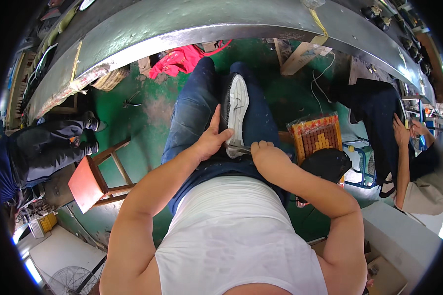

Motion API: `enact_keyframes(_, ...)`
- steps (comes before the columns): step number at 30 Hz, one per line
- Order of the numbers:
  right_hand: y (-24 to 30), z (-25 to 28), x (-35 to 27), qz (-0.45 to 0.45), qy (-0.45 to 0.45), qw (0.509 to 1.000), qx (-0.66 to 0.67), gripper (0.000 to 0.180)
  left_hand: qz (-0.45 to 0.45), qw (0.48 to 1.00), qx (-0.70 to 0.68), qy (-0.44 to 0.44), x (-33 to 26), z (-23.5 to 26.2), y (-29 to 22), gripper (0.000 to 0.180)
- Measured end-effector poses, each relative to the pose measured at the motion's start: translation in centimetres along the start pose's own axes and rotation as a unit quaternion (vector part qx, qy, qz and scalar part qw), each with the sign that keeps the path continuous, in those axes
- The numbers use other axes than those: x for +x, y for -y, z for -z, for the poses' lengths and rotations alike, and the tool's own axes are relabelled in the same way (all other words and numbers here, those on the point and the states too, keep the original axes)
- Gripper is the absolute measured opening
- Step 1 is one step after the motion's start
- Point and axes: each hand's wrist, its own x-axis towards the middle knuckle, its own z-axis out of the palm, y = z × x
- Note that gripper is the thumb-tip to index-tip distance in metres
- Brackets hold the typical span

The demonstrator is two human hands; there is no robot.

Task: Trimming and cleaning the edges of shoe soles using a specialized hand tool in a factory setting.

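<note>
A dark shoe upper on its last lies bottom up across my lap, its pale, whitish underside facing me and the toe pointing away. Dark, pleated edging runs along its left side. My left hand grips it from the left near the heel, index finger stretched along the side and thumb over the underside. In my closed right hand is a grey metal tool that looks like pincers. Its head touches the heel end; the handle is hidden in my fist.
A long metal-topped bench crosses ahead of my knees. Red cloth lies beneath it. To the left stand a red-seated stool and a person in dark trousers. A beaded seat mat and another person's hand are at right.
</note>
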Motion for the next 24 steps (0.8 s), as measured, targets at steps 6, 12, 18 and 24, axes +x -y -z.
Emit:
enact_keyframes(6,0.0,0.6,0.3,0.006,-0.104,0.992,-0.070,0.027,-0.017,0.999,0.031,-0.008,-0.1,-0.3,-0.1,0.094)
enact_keyframes(12,-1.2,2.3,0.9,0.045,0.023,0.999,-0.007,0.035,-0.008,0.999,0.036,-0.002,0.0,0.0,-0.1,0.092)
enact_keyframes(18,-1.8,2.0,0.4,0.050,0.046,0.998,-0.001,0.030,-0.016,0.998,0.063,-0.004,0.0,-0.1,-0.1,0.094)
enact_keyframes(24,-0.6,1.3,-0.3,0.055,-0.023,0.998,-0.037,0.026,-0.009,0.999,0.045,-0.008,0.0,-0.3,0.1,0.094)
